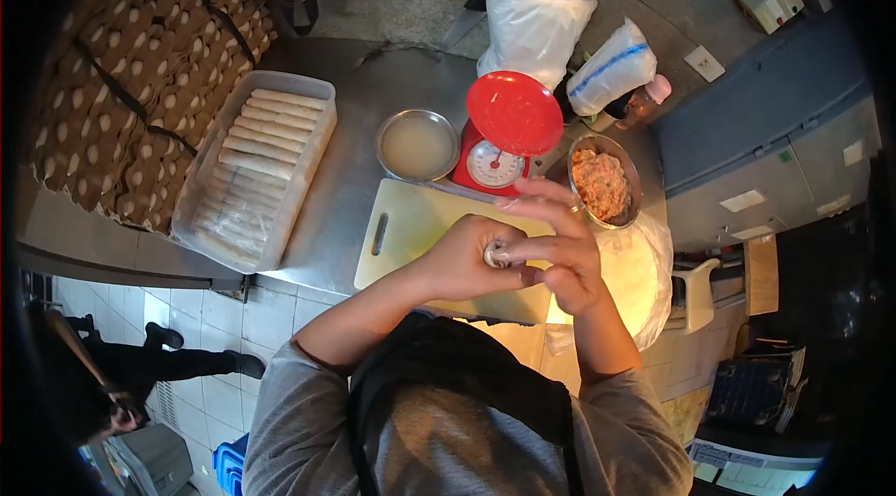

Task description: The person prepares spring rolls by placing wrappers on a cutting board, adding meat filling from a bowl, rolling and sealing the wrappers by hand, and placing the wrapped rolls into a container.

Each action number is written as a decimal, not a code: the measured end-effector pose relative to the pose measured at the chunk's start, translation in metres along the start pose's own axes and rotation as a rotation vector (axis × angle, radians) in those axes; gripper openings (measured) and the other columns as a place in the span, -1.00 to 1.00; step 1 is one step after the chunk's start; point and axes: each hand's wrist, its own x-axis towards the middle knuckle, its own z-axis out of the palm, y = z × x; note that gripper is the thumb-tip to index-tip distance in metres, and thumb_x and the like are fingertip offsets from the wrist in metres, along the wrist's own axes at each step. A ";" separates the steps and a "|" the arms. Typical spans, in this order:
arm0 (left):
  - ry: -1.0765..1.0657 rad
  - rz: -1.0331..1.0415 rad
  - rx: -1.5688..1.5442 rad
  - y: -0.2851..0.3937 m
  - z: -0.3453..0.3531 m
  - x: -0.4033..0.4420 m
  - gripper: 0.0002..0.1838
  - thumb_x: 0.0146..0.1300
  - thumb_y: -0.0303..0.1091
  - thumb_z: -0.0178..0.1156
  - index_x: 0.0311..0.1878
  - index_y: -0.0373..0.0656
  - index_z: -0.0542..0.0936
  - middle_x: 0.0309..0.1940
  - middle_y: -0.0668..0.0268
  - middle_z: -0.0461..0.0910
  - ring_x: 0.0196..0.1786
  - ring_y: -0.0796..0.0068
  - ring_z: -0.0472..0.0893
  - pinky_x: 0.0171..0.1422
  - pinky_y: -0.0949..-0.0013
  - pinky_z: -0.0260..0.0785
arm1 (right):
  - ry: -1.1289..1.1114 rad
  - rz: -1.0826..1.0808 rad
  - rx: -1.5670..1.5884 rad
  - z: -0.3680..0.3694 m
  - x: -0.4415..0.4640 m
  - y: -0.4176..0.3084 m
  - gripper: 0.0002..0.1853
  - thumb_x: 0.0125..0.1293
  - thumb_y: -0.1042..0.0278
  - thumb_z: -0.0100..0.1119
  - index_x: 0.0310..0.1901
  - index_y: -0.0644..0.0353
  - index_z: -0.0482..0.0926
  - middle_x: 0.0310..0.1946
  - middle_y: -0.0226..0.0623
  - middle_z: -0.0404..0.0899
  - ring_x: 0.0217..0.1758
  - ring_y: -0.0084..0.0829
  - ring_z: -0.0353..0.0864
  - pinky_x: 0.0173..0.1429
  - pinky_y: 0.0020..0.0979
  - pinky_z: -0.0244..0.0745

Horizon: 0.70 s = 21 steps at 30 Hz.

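Observation:
My left hand (464, 260) is wrapped round an uncooked spring roll (497, 254), held above the cutting board; only its pale round end shows. My right hand (571, 263) is beside that end, fingers apart and curved towards it; whether a fingertip touches it I cannot tell. Beneath both hands lies the cream cutting board (411, 216). A steel bowl of cloudy liquid (417, 146) stands behind the board. To the right, a metal bowl holds an orange, shredded filling (602, 186). Pale round wrappers (635, 277) lie by my right forearm, partly under plastic.
A red kitchen scale (497, 155) stands behind the board. On the left, a plastic tub (322, 137) holds several rows of rolls. Egg trays (140, 76) are stacked at far left. White plastic bags (537, 25) sit by the wall. Another person's legs (187, 361) show lower left.

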 end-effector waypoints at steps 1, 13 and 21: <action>-0.010 0.014 0.040 0.000 -0.001 -0.001 -0.86 0.01 -0.44 0.36 -0.50 -0.20 0.57 -0.60 0.39 0.54 -0.46 0.67 0.50 -0.34 0.49 0.34 | -0.009 0.002 -0.047 0.001 0.000 -0.003 -0.60 0.30 -0.03 -0.02 -0.25 0.09 0.72 0.14 -0.11 0.55 0.31 0.04 0.33 0.40 0.03 0.02; 0.287 0.253 0.298 -0.010 0.001 -0.003 -0.88 -0.07 -0.46 0.30 -0.56 -0.21 0.52 -0.63 0.16 0.51 -0.54 0.20 0.54 -0.42 0.31 0.35 | -0.077 0.019 -0.347 0.018 0.006 -0.006 -0.75 0.27 0.15 0.07 -0.24 0.05 0.69 0.27 -0.16 0.45 0.38 0.00 0.26 0.47 0.02 -0.13; 0.605 0.152 -0.382 -0.016 -0.033 0.002 -0.82 0.28 -0.34 0.28 -0.39 -0.08 0.49 -0.54 0.46 0.51 -0.38 0.66 0.52 -0.24 0.45 0.35 | 0.066 0.574 0.216 0.075 -0.039 0.059 -0.46 0.16 0.33 0.27 0.21 0.19 0.43 0.12 -0.02 0.51 0.22 -0.09 0.47 0.24 -0.25 0.36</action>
